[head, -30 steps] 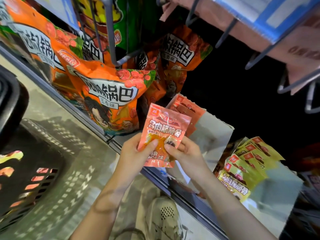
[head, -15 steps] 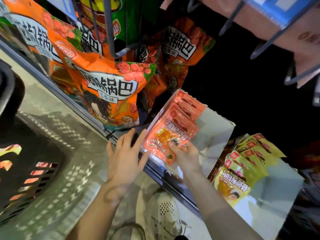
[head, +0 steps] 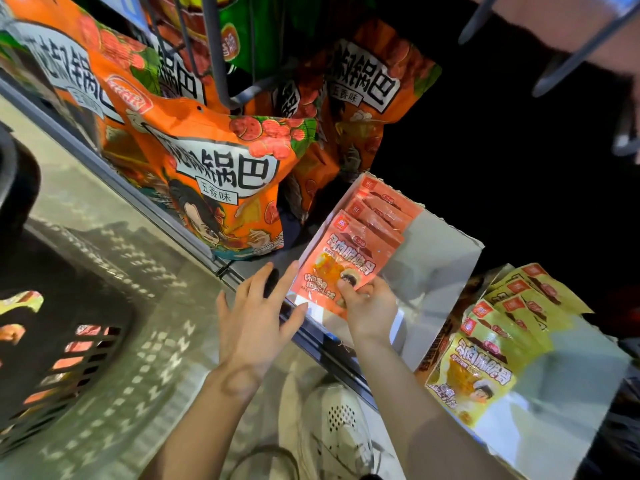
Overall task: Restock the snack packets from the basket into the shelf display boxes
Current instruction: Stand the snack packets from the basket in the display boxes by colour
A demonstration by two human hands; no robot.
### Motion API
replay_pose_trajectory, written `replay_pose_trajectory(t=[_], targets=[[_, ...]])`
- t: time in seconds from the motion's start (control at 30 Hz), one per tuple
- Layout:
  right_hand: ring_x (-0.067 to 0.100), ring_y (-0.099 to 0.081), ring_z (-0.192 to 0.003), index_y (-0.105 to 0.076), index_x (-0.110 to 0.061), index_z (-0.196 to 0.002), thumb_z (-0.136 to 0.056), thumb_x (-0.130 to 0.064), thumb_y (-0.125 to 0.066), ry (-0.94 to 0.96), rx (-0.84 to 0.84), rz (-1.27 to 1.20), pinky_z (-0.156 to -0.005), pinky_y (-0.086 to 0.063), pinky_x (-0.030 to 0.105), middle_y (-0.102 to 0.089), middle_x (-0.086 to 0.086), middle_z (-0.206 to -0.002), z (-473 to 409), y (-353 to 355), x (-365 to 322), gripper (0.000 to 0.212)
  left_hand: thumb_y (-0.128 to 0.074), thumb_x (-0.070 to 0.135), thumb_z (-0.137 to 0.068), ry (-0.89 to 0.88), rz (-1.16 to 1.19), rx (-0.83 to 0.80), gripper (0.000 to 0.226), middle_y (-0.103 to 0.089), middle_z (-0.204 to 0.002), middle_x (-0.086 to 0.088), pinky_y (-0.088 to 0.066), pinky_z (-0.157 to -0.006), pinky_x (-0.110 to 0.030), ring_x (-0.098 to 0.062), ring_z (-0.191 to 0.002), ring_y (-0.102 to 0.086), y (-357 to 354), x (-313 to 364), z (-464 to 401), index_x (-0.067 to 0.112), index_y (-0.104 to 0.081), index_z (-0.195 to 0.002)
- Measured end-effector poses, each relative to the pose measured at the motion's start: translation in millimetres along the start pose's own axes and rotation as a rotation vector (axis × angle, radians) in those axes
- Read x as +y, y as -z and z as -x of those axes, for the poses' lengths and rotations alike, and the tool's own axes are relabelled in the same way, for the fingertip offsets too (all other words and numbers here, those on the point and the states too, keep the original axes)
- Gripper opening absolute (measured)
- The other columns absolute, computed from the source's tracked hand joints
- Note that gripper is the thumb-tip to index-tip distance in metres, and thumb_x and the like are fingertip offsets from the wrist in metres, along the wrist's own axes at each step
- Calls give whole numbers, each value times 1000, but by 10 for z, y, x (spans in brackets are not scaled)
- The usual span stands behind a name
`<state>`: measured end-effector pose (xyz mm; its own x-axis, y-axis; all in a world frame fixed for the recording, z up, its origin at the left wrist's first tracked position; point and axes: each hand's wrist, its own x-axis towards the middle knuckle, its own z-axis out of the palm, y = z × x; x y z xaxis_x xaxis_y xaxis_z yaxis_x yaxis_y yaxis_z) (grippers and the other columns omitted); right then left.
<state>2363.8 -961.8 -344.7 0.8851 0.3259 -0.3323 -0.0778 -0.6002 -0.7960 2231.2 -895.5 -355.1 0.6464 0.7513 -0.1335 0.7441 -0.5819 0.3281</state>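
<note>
Strong light is falling from above onto the orange bags (head: 221, 174) at ten o'clock, while the shelf recess toward two o'clock is sinking into near black. The basket (head: 52, 341) at eight o'clock is casting a dotted lattice shadow across the floor (head: 138, 271). Glare is washing out the display box (head: 433, 265) front. Wide-angle distortion is bending the edges, and the corners are smearing softly.

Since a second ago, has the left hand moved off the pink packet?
Yes. The left hand let go and now sits lower left of the pink packet, by the shelf rail.
</note>
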Motion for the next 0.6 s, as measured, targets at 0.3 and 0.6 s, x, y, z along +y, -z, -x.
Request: replay_pose_trajectory(t=[0.3,0.6], targets=[[20,-61,-74,-54,-15,-68,-81,-19,-72,-52,-30,-21,-72,-48,27,-64,5,-75,-72,45,22,23,-59,50,-84,29,40,82,59,-61,-123,-11,-41,-88,-63,-31,-108,-61,-70,16,15,34,-43,-138],[22,-65,-92,-64,-11,-95,-82,-23,-70,-154,-169,27,-84,-49,28,-69,6,-93,-26,63,9,19,-68,40,-80,-12,-49,175,55,-63,-112,-13,-46,-83,-59,-31,-96,-64,-44,52,8,23,-54,-131]])
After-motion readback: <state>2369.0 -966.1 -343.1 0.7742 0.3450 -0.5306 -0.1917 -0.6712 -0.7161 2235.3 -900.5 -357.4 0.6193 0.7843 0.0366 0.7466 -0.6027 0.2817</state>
